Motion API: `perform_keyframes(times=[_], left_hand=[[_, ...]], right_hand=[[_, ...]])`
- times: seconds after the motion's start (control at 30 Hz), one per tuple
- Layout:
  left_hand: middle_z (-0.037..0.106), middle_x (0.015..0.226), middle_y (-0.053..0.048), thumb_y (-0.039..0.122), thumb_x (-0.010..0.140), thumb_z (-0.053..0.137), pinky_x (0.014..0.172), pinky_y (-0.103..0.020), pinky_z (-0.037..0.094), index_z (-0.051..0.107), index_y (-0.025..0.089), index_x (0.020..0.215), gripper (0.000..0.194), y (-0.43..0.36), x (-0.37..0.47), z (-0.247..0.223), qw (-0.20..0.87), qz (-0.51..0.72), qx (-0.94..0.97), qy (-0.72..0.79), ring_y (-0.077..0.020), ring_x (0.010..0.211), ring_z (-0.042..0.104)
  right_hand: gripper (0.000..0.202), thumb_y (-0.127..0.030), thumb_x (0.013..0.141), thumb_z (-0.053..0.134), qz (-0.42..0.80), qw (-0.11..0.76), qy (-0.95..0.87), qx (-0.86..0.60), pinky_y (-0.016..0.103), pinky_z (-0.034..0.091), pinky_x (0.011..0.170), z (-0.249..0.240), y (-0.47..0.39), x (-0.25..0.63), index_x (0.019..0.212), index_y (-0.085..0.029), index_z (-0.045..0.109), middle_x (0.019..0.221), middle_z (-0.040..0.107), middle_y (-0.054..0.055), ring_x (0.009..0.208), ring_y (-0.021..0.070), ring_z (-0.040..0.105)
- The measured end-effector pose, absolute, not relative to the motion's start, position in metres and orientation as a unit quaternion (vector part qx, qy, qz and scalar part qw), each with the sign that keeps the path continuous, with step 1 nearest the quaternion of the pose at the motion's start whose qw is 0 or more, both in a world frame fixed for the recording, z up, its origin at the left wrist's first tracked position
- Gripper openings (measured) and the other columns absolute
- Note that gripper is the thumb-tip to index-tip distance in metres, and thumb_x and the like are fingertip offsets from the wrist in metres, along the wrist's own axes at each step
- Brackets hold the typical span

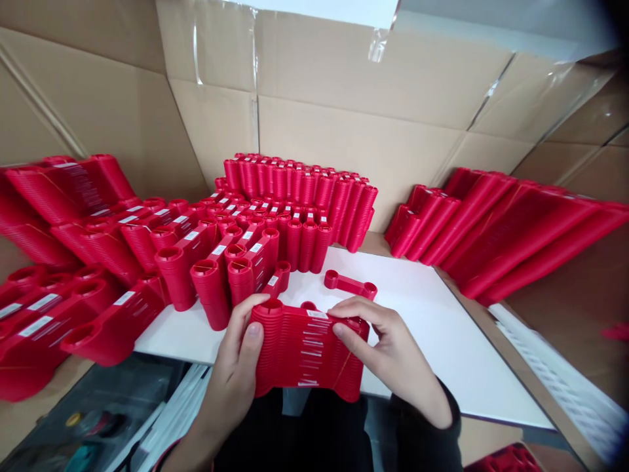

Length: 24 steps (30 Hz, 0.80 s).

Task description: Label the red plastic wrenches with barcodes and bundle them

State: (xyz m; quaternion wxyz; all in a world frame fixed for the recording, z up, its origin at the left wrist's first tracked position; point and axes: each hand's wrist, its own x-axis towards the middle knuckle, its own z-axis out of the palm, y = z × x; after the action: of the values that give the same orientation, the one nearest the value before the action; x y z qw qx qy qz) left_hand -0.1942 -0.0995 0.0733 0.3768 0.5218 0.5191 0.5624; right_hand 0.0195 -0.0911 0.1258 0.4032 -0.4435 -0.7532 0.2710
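Between my two hands is a stack of red plastic parts [309,347], each with a ring at both ends and white labels along the side. My left hand [240,360] grips the stack's left end, its thumb on the near face. On the top right corner, my right hand [388,347] closes with thumb and fingers beside a white label. The stack is upright near the front edge of the white board [417,314]. A single red part [350,284] lies flat on the board just behind it. Part of another red piece shows behind the held stack.
Many red stacks [255,262] stand on the left and at the back. Taller red stacks [521,229] lean at the right. Cardboard walls [363,92] enclose the board. Below left are white strips [177,413] and a bottle [98,423]; more red parts [506,459] sit at bottom right.
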Motion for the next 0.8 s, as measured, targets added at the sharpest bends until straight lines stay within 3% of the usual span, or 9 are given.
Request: perform_keyframes(times=[0.27, 0.43, 0.6, 0.8], left_hand=[[0.063, 0.122, -0.007, 0.054, 0.095, 0.04, 0.1, -0.038, 0.047, 0.054, 0.025, 0.124, 0.043, -0.101, -0.194, 0.077, 0.388, 0.519, 0.567, 0.509, -0.025, 0.112, 0.059], [0.061, 0.126, -0.008, 0.054, 0.095, 0.041, 0.104, -0.041, 0.044, 0.054, 0.025, 0.126, 0.045, -0.101, -0.195, 0.075, 0.379, 0.501, 0.585, 0.513, -0.0265, 0.116, 0.057], [0.064, 0.126, -0.008, 0.052, 0.095, 0.041, 0.1, -0.039, 0.048, 0.055, 0.024, 0.126, 0.045, -0.103, -0.195, 0.074, 0.374, 0.498, 0.599, 0.504, -0.0268, 0.116, 0.06], [0.064, 0.128, -0.009, 0.05, 0.095, 0.042, 0.096, -0.036, 0.052, 0.056, 0.024, 0.129, 0.044, -0.104, -0.197, 0.075, 0.377, 0.492, 0.62, 0.481, -0.0267, 0.115, 0.062]], right_hand=[[0.012, -0.028, 0.09, 0.06, 0.335, 0.352, -0.732, -0.478, 0.028, 0.052, 0.079, 0.138, -0.09, 0.031, 0.09, -0.023, 0.071, 0.089, 0.073, 0.0, 0.082, 0.0147, 0.066], [0.013, -0.025, 0.089, 0.061, 0.298, 0.322, -0.766, -0.47, 0.03, 0.053, 0.078, 0.138, -0.091, 0.036, 0.094, -0.022, 0.072, 0.092, 0.074, 0.002, 0.082, 0.0169, 0.068], [0.017, -0.025, 0.092, 0.057, 0.259, 0.297, -0.803, -0.447, 0.032, 0.054, 0.075, 0.142, -0.094, 0.037, 0.099, -0.023, 0.072, 0.094, 0.074, 0.003, 0.082, 0.0178, 0.068], [0.02, -0.026, 0.093, 0.054, 0.308, 0.303, -0.789, -0.438, 0.031, 0.054, 0.07, 0.146, -0.096, 0.039, 0.09, -0.021, 0.073, 0.087, 0.074, 0.003, 0.076, 0.0176, 0.068]])
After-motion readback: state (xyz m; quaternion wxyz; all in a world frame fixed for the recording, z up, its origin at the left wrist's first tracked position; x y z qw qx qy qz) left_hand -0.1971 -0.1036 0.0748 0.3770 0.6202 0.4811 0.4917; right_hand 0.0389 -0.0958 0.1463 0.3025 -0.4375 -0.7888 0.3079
